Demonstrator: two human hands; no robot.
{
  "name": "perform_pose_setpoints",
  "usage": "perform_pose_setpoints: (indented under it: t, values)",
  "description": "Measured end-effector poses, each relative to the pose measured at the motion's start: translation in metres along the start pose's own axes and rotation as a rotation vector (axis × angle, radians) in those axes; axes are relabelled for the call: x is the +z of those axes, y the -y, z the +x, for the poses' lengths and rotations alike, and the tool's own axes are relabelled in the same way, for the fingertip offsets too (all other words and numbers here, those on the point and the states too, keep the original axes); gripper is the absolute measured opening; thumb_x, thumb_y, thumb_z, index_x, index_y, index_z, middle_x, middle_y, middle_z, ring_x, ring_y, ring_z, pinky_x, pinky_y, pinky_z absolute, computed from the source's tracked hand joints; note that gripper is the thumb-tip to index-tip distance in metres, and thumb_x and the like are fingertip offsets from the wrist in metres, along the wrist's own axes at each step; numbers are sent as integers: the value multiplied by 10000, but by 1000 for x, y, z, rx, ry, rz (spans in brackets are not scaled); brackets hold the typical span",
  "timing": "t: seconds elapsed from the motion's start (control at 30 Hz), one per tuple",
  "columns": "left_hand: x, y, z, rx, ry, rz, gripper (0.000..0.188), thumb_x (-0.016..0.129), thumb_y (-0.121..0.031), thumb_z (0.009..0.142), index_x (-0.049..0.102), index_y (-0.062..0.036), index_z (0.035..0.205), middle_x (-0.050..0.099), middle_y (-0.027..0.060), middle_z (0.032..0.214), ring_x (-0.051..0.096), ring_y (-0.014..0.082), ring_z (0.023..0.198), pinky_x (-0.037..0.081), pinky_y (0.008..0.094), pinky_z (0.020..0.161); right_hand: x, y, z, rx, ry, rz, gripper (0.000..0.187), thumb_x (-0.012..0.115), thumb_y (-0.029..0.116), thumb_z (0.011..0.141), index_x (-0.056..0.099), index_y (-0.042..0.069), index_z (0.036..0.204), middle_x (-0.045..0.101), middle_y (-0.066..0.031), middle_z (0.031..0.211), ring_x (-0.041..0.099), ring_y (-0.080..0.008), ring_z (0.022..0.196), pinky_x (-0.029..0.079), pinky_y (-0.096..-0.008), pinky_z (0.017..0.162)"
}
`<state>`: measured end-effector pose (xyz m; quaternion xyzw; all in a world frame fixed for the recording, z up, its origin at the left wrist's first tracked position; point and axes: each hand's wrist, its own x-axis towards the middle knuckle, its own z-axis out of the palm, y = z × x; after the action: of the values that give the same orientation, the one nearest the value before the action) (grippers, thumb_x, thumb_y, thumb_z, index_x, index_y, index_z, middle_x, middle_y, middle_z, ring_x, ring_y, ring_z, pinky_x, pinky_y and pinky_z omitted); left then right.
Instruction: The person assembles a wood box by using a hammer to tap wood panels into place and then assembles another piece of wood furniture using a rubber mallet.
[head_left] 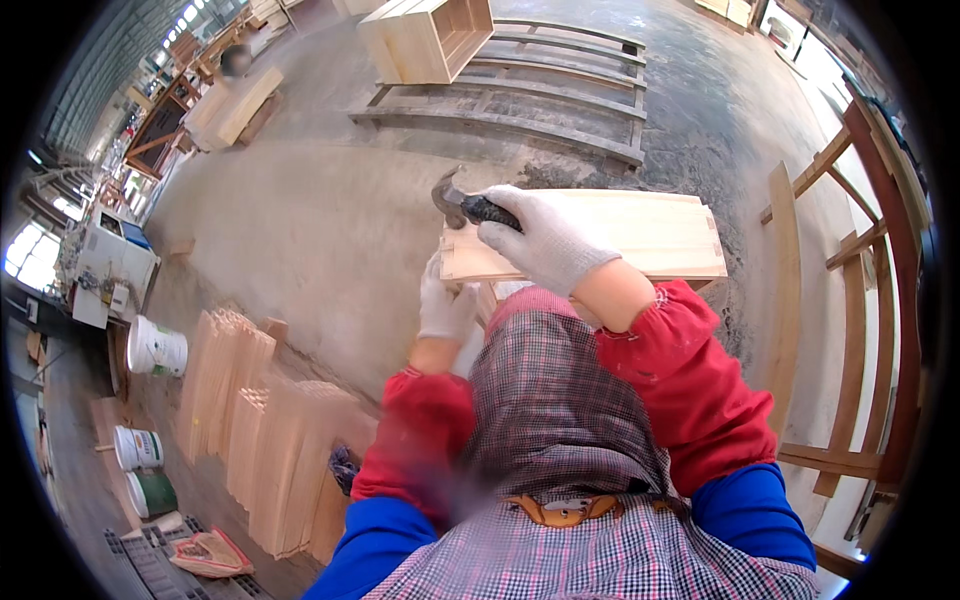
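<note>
A pale wooden box or drawer (640, 228) with jointed corners lies across my lap, its broad side facing up. My right hand (560, 236), in a white knitted glove, is wrapped round the dark grip of a claw hammer (452, 200). The hammer's metal head is over the left end of the wood; I cannot tell whether it touches. My left hand (446, 304), gloved the same way, is at the box's lower left corner. Its fingers go up against the end of the wood and are partly hidden behind the edge, closed on it.
Stacks of wooden boards (290, 450) stand at my left, beside white buckets (157, 347) and a green tub (152, 494). Ahead, a finished-looking wooden box (425, 45) rests on a low slatted pallet (560, 90). A wooden rack (870, 300) stands along my right.
</note>
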<state>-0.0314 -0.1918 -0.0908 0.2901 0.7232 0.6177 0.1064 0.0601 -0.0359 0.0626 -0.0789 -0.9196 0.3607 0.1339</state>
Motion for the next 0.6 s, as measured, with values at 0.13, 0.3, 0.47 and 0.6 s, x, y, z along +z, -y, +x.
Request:
perform_pose_setpoints:
  t: [0.13, 0.3, 0.47, 0.6]
  values:
    - [-31, -35, -6, -105, 234, -604, 731, 577, 4, 757, 263, 2, 1416, 361, 141, 1404, 326, 230, 1325, 250, 359, 1089, -7, -16, -29, 4, -99, 261, 301, 580, 255, 847, 602, 47, 1064, 622, -165, 809, 618, -291, 709, 481, -370, 650]
    - [-44, -49, 27, -82, 311, -638, 873, 633, -79, 760, 127, -41, 1470, 229, 118, 1495, 231, 227, 1375, 153, 355, 1129, -20, -42, -95, 360, 147, 1122, 392, 581, 253, 885, 539, -34, 1149, 581, -57, 765, 519, -96, 553, 399, -221, 488]
    - [-39, -43, 65, -44, 367, -441, 800, 652, -64, 767, 230, -41, 1448, 330, 125, 1439, 298, 229, 1340, 212, 342, 1111, -23, -76, -152, 496, 233, 1092, 421, 586, 256, 877, 531, -54, 1156, 558, -38, 736, 490, -69, 539, 379, -185, 452]
    - [-27, -34, 81, -56, 185, -441, 510, 612, -18, 822, 450, -20, 1306, 563, 94, 1171, 530, 185, 1075, 419, 301, 954, -26, -99, -190, 690, 95, 1195, 424, 590, 237, 886, 519, -57, 1184, 598, -71, 811, 554, -102, 608, 434, -200, 501]
